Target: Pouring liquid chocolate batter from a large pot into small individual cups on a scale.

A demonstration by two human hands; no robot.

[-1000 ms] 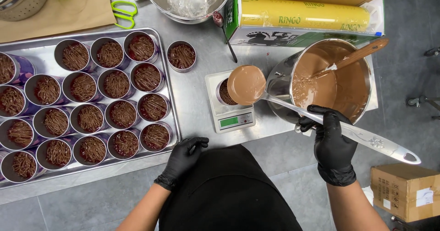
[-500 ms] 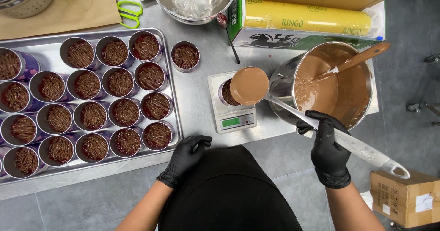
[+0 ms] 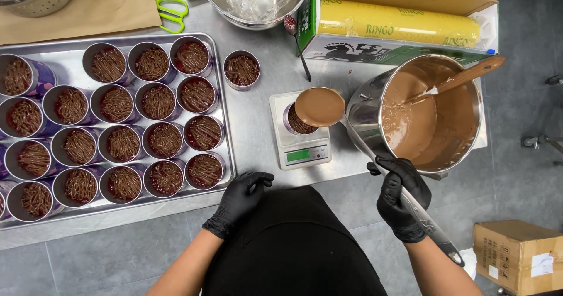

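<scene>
My right hand (image 3: 402, 197), in a black glove, grips the long steel handle of a ladle (image 3: 320, 106) whose bowl is full of brown chocolate cream. The bowl hangs over a small round cup (image 3: 296, 123) that stands on a white kitchen scale (image 3: 304, 153). To the right of the scale stands a big steel pot (image 3: 431, 113) of the same cream with a spatula (image 3: 463, 77) leaning in it. My left hand (image 3: 241, 197), also gloved, rests with spread fingers on the table edge, holding nothing.
A metal tray (image 3: 229, 158) at the left holds several round cups of dark chocolate strands; one more cup (image 3: 241, 69) stands beside it. Behind are a steel bowl (image 3: 255, 1), a cling-film box (image 3: 399, 27), green scissors (image 3: 170, 12). A cardboard box (image 3: 519, 256) sits on the floor.
The ladle's bowl has shifted slightly left over the cup on the scale, and my right hand has slid a little up the handle. My left hand stays put.
</scene>
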